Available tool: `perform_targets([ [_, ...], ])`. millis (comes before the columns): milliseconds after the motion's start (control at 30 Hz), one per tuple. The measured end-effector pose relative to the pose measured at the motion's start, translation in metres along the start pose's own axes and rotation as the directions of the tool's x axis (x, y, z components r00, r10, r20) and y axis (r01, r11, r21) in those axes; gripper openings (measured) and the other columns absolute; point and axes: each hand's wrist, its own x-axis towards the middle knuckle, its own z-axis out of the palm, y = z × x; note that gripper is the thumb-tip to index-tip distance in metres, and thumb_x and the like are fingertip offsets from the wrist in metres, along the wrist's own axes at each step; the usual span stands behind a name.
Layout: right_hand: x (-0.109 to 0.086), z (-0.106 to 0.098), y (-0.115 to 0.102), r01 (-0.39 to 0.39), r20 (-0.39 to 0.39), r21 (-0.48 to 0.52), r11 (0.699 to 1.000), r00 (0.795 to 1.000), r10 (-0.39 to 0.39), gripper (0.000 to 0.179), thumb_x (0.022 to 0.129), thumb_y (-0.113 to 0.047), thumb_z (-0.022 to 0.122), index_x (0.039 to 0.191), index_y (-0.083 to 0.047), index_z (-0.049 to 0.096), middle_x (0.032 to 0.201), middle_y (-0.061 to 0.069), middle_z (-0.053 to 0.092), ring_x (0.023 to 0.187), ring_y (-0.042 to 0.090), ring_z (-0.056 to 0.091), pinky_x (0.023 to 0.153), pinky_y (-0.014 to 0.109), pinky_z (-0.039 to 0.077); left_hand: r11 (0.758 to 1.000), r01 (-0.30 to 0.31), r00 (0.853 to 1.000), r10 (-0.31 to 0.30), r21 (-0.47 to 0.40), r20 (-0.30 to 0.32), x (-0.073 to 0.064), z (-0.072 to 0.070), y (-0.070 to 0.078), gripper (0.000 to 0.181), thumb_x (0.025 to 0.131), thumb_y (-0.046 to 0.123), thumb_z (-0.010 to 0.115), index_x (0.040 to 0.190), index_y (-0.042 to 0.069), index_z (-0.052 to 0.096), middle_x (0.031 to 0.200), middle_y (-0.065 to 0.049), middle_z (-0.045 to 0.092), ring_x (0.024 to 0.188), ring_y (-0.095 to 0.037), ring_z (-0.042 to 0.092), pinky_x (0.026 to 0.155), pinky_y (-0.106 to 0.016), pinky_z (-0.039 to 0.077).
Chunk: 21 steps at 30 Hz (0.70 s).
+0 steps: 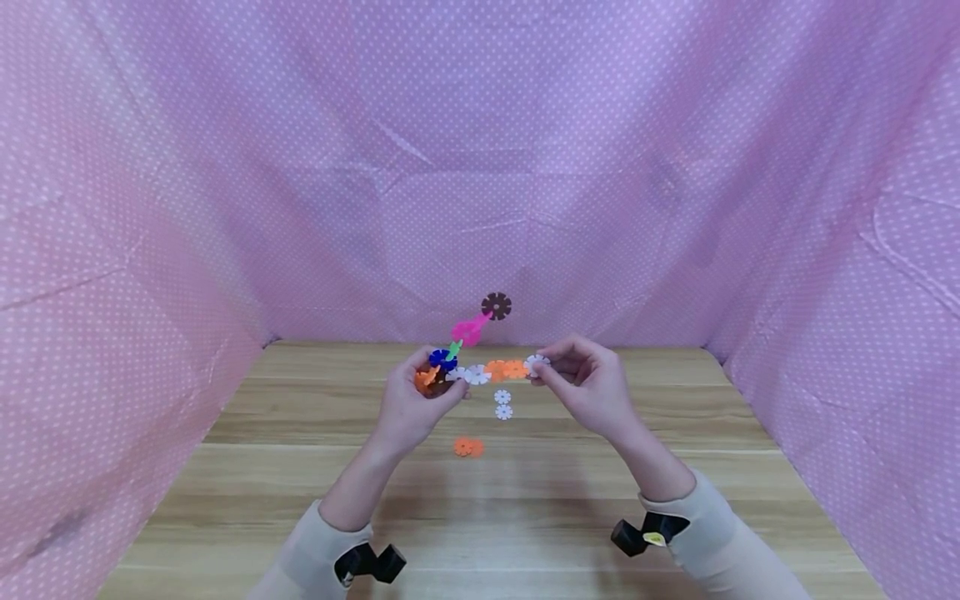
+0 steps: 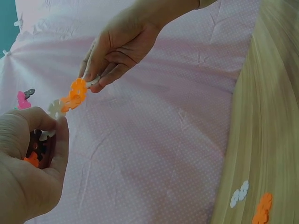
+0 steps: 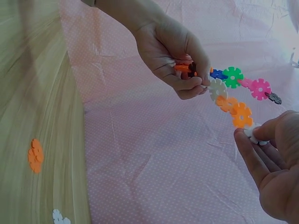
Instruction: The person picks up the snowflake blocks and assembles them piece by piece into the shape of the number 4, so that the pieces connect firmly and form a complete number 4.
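Observation:
Both hands hold up a chain of slotted plastic snowflake discs above the table. My left hand (image 1: 405, 407) grips its left part, where white, dark brown and orange discs are partly hidden by the fingers. From there one branch runs through a blue disc (image 1: 442, 359), a green disc (image 3: 233, 77) and pink discs (image 3: 259, 89) to a dark disc (image 1: 497, 307) at its tip. Another branch goes right through white (image 1: 477, 374) and orange discs (image 1: 514, 368). At that end my right hand (image 1: 597, 390) pinches a white disc (image 1: 537, 363) between thumb and fingers, against the orange one.
Two white discs (image 1: 503, 405) lie on the wooden table (image 1: 300, 467) below the chain. Nearer the front is a pair of overlapping orange discs (image 1: 468, 447). Pink dotted cloth (image 1: 480, 200) hangs behind and along both sides.

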Motion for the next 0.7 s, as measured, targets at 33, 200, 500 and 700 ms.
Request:
perform_targets([
  [33,0.000,0.000,0.001,0.004,0.000,0.011,1.000,1.000,-0.004,0.011,0.089,0.019,0.072,0.097,0.015,0.066,0.093,0.026,0.077,0.078,0.008,0.079,0.070,0.034,0.070,1.000,-0.004,1.000,0.004,0.002,0.002,0.000,0.000,0.000,0.019,0.092,-0.005,0.074,0.107,-0.006,0.062,0.096,-0.019,0.070,0.085,-0.023,0.079,0.078,-0.025,0.069],
  [200,0.000,0.002,0.006,0.041,-0.004,0.058,0.997,0.999,-0.041,0.011,0.088,0.022,0.070,0.097,0.017,0.065,0.094,-0.002,0.080,0.079,0.008,0.079,0.071,0.033,0.070,1.000,-0.016,1.000,0.016,-0.001,0.015,0.000,-0.001,0.000,0.018,0.091,-0.006,0.074,0.105,-0.006,0.062,0.091,-0.008,0.065,0.086,-0.033,0.079,0.076,-0.025,0.069],
  [500,0.001,0.001,0.012,0.077,0.004,0.074,0.994,0.997,-0.077,0.011,0.088,0.022,0.070,0.097,0.017,0.066,0.093,-0.005,0.080,0.077,0.008,0.079,0.071,0.031,0.070,0.999,-0.038,0.997,0.039,-0.012,0.064,0.000,0.000,-0.003,0.019,0.092,-0.009,0.072,0.108,-0.005,0.063,0.092,-0.004,0.070,0.084,-0.023,0.079,0.081,-0.027,0.069],
  [700,0.003,0.000,0.012,0.075,0.015,0.088,0.993,0.997,-0.076,0.012,0.089,0.023,0.068,0.099,0.019,0.065,0.093,-0.007,0.079,0.079,0.007,0.078,0.072,0.030,0.070,0.999,-0.012,1.000,0.013,-0.038,0.011,0.000,0.003,-0.003,0.017,0.092,-0.006,0.072,0.105,-0.006,0.062,0.092,-0.008,0.070,0.083,-0.022,0.078,0.078,-0.024,0.069],
])
